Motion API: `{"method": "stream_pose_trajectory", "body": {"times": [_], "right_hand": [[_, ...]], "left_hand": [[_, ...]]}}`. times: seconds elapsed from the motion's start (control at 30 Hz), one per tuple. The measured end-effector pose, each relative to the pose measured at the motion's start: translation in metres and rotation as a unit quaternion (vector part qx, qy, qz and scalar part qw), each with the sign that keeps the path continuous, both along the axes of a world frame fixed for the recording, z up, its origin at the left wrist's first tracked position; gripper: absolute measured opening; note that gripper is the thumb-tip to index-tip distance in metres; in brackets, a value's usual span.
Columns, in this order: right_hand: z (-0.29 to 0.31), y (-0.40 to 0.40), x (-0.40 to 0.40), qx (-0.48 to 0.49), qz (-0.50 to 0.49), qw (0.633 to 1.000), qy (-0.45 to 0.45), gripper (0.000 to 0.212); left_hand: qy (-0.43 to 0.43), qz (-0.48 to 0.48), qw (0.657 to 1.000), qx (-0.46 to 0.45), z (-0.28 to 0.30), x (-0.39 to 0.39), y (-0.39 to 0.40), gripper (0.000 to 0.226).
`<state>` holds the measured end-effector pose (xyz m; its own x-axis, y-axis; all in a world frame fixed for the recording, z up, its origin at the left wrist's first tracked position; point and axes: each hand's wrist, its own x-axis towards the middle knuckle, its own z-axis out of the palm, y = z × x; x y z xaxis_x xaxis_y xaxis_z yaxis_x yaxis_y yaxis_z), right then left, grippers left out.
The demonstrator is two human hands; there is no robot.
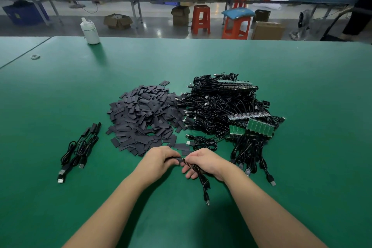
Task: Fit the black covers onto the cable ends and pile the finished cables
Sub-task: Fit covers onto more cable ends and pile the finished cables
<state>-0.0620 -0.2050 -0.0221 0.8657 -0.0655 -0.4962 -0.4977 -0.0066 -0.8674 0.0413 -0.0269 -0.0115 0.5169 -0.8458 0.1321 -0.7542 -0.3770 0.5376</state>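
Your two forearms are reaching in from the near edge, meeting low over the green table mat [302,86]. Your left hand [161,159] is curling its fingers around a black cover [177,160], holding it at the fingertips. Your right hand [203,162] is pinching the end of a black cable [202,183] against that cover, thumb and forefinger closed on it, so the two hands are almost touching. The rest of that cable is trailing down from under your right palm toward you, its USB plug [207,201] lying on the mat.

Just beyond your left hand, the heap of loose black covers [141,119] is spreading out, its nearest pieces lying just beside your knuckles. Beyond and to the right of your right hand, the tangle of unfinished cables [221,106] is sitting with strips of green circuit boards [259,127] on top. Well out to the left of your left hand, the small pile of finished cables [80,147] is lying, covered ends pointing away from you.

Far beyond your left hand, a white bottle [90,31] is standing near the table's far edge.
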Motion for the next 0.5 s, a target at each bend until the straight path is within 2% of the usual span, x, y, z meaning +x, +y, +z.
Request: {"method": "stream_pose_trajectory", "body": {"times": [0.23, 0.5], "right_hand": [[-0.0005, 0.0027, 0.0002, -0.015, 0.011, 1.000, 0.000, 0.025], [-0.0021, 0.0026, 0.0001, -0.019, 0.017, 1.000, -0.005, 0.026]], "left_hand": [[-0.063, -0.041, 0.996, 0.041, 0.0010, -0.0011, -0.0073, 0.019], [-0.056, -0.046, 0.997, 0.039, 0.0037, -0.0012, -0.0051, 0.017]]}}
